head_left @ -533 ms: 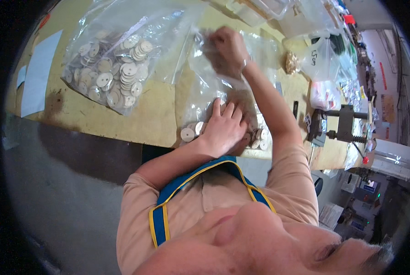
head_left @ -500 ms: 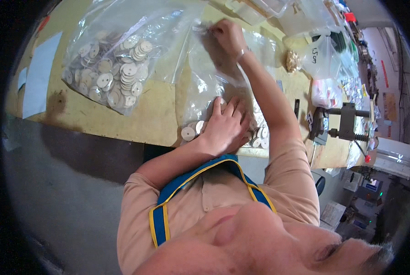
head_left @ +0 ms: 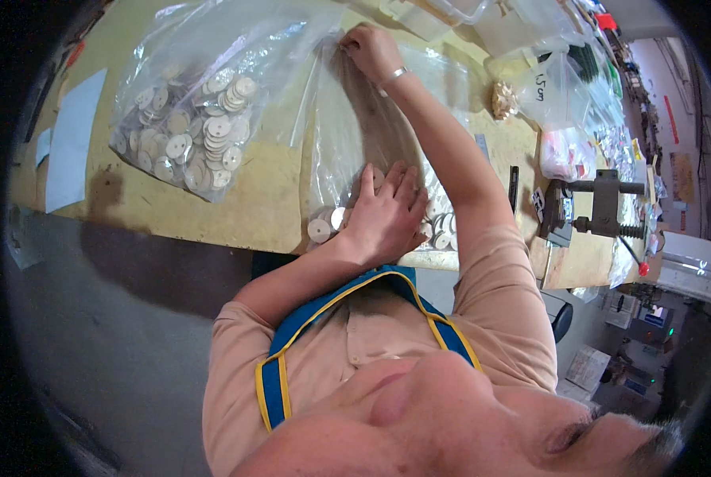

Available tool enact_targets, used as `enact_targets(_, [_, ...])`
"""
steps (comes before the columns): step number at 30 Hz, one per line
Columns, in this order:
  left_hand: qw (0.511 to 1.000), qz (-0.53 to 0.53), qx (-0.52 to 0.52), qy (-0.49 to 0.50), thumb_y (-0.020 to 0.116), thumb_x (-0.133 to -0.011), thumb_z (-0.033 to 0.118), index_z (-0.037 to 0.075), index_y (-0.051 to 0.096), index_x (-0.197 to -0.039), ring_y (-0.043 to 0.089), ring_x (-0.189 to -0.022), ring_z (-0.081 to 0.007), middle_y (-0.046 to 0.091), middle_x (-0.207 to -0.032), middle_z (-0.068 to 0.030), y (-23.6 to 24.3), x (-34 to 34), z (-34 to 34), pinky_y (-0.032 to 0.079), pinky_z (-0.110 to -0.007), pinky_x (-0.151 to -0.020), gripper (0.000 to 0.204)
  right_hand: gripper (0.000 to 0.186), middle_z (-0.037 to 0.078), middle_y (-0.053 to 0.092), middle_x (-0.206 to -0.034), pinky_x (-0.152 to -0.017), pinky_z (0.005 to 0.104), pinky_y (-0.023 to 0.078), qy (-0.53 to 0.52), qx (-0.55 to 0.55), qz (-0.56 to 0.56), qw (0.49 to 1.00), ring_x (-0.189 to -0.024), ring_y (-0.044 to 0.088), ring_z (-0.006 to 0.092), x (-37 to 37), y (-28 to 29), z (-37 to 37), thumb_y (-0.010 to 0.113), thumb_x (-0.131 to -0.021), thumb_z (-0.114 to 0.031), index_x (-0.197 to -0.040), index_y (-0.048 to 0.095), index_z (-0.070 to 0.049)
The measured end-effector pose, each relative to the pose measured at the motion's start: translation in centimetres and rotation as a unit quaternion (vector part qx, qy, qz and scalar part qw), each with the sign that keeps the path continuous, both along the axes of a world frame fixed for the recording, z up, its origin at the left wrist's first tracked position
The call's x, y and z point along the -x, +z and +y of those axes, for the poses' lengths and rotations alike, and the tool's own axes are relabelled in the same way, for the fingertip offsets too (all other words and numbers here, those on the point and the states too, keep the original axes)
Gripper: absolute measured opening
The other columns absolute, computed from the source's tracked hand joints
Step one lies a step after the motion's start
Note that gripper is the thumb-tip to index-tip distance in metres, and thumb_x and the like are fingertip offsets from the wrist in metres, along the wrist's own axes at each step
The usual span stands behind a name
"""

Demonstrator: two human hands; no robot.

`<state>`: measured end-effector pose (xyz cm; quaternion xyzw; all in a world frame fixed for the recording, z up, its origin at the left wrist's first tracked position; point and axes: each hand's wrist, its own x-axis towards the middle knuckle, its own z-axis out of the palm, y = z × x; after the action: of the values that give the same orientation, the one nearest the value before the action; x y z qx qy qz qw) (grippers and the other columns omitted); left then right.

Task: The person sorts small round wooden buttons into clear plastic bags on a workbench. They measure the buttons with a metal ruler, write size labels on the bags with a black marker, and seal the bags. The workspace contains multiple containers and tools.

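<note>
At the near edge of the table (head_left: 272,203), a clear plastic bag (head_left: 333,147) was laid lengthwise, its far end directed away from the person's body. Pale, holed discs (head_left: 319,230) were gathered toward its near end, and more discs showed to the right of the left hand (head_left: 387,208). That hand was placed palm down over the near part of the bag, its fingers spread and pointed toward the far side; by this flat press, it seemed, the plastic and the discs beneath were kept from sliding. The far end was pinched between the fingertips of the right hand (head_left: 354,49), apparently so that the sheet could be held stretched between the two points. The exact fold of plastic caught there was too small to be told.

The left forearm was brought in low from the left, bent close to the body, while the right arm was extended to the far side, with a pale band (head_left: 394,77) worn at the wrist.

To the left, a larger bag (head_left: 204,60) filled with similar two-holed discs was set apart from both hands, with a white sheet (head_left: 77,147) beyond it. On the right, a dark metal clamp (head_left: 606,203) was stationed.
</note>
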<state>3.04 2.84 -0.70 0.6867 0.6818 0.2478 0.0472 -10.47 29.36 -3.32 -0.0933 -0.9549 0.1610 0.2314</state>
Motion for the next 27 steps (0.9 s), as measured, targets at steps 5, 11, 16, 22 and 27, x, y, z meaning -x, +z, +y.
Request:
enact_targets(5, [1.0, -0.006, 0.005, 0.01, 0.068, -0.084, 0.052, 0.007, 0.059, -0.135, 0.041, -0.141, -0.0394, 0.048, -0.147, -0.0228, -0.1, -0.1, 0.1, 0.03, -0.069, -0.109, 0.068, 0.014, 0.016, 0.071, -0.095, -0.082, 0.0423, 0.055, -0.047, -0.019, -0.006, 0.999, -0.089, 0.069, 0.0364, 0.2, 2.0, 2.0, 0.066, -0.082, -0.009, -0.09, 0.077, -0.005])
enact_targets(11, [0.999, 0.021, 0.037, 0.003, 0.067, -0.087, 0.052, 0.009, 0.06, -0.135, 0.041, -0.141, -0.0372, 0.051, -0.145, -0.0211, 0.3, -0.2, -0.1, 0.029, -0.067, -0.11, 0.065, 0.017, 0.014, 0.07, -0.089, -0.078, 0.0389, 0.056, 0.104, 0.063, -0.06, 0.991, -0.084, 0.069, 0.0316, -14.3, 2.9, -3.0, 0.072, -0.08, -0.004, -0.096, 0.075, -0.005])
enact_targets(16, [0.999, 0.032, 0.021, 0.001, 0.065, -0.088, 0.053, 0.009, 0.06, -0.135, 0.04, -0.142, -0.0376, 0.051, -0.145, -0.0209, 0.0, -0.3, 0.0, 0.026, -0.067, -0.112, 0.065, 0.015, 0.016, 0.069, -0.094, -0.083, 0.0419, 0.054, -0.036, 0.049, -0.025, 0.998, -0.09, 0.067, 0.0365, -8.2, 1.1, -0.1, 0.066, -0.083, -0.008, -0.095, 0.075, -0.005])
enact_targets(22, [0.999, 0.028, 0.021, 0.008, 0.066, -0.087, 0.055, 0.01, 0.061, -0.133, 0.04, -0.142, -0.0363, 0.051, -0.144, -0.019, 0.4, 0.2, -0.1, 0.027, -0.065, -0.112, 0.065, 0.015, 0.015, 0.068, -0.098, -0.084, 0.0405, 0.054, -0.006, 0.021, -0.043, 0.999, -0.093, 0.066, 0.0372, -6.1, 2.6, -0.1, 0.065, -0.083, -0.004, -0.095, 0.074, -0.004])
enact_targets(27, [0.999, 0.026, 0.035, 0.002, 0.067, -0.088, 0.049, 0.008, 0.062, -0.132, 0.044, -0.139, -0.0386, 0.053, -0.142, -0.0209, 0.7, 0.2, 0.1, 0.028, -0.066, -0.111, 0.06, 0.017, 0.013, 0.069, -0.099, -0.084, 0.0425, 0.054, 0.006, 0.016, -0.071, 0.997, -0.094, 0.066, 0.0377, -8.6, 1.4, -3.5, 0.066, -0.082, -0.007, -0.097, 0.074, -0.006])
